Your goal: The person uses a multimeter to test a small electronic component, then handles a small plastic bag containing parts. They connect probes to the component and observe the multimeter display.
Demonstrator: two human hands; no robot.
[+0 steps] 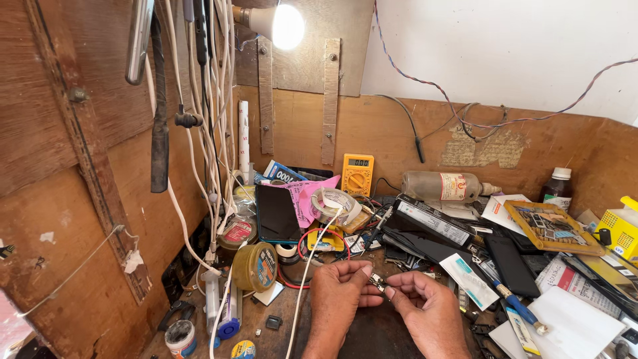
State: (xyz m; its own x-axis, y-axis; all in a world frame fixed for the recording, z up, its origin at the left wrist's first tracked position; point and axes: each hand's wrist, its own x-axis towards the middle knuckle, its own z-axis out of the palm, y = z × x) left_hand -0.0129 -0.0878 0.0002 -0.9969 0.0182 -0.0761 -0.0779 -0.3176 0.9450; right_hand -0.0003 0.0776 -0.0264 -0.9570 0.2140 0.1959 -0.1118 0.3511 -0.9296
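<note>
Metal part (377,283), small and hard to make out, is pinched between both hands above the tabletop (372,332) at six o'clock. The left hand (339,292) has its grip closed on one end with thumb and forefinger; the right hand (425,299) is clenched on the other. A yellow multimeter (357,174) is seen at twelve o'clock, a blue pen (515,304) at three o'clock
</note>
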